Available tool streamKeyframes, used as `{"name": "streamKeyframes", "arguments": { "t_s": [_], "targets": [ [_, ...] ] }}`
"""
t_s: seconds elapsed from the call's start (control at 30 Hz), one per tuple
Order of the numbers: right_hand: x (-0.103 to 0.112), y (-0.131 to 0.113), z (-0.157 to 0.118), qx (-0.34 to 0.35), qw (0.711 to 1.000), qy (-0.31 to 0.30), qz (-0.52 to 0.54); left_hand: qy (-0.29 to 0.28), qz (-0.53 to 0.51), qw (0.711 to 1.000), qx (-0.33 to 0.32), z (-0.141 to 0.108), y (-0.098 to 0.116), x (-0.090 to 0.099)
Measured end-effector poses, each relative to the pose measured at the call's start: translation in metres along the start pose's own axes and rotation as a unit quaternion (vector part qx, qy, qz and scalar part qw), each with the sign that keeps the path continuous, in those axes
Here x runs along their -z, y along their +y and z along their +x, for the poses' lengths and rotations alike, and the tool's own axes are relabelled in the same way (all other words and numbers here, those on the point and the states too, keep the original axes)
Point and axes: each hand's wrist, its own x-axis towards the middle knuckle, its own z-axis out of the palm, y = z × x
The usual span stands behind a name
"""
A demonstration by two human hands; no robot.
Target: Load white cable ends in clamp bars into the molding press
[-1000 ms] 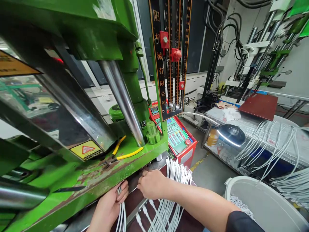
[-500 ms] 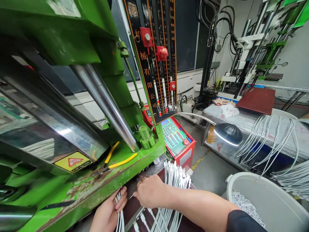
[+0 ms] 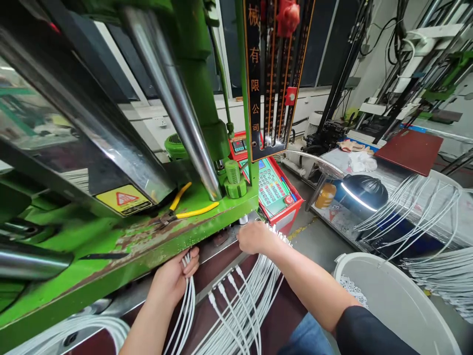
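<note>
In the head view, my left hand is closed around a small bunch of white cables, just below the green machine bed's front edge. My right hand is closed in a fist farther right, near the far end of a metal bar. Whatever its fingers hold is hidden from me. Several white plugs with cables lie in a row along the bar, between my forearms. A thick bundle of white cables passes under my right wrist, its plug ends showing beyond it.
Yellow-handled pliers lie on the green machine bed, below a warning label. A red control panel stands behind. At right are a grey bin with white scraps, a lamp and hanging cables.
The view has dipped, so the machine sits higher in it. My right hand has moved away from my left hand, towards the bar's far end. The left hand keeps its hold on the cables.
</note>
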Motion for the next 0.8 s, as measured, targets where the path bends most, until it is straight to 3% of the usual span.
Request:
{"name": "streamKeyframes", "arguments": {
  "t_s": [0.4, 0.8],
  "targets": [
    [-0.002, -0.004, -0.002, -0.021, 1.000, 0.011, -0.014, 0.002, -0.024, 1.000, -0.007, 0.001, -0.003, -0.002],
    [-0.010, -0.021, 0.000, -0.035, 0.995, 0.097, 0.006, 0.010, -0.005, 1.000, -0.009, 0.003, -0.004, 0.005]
  ]
}}
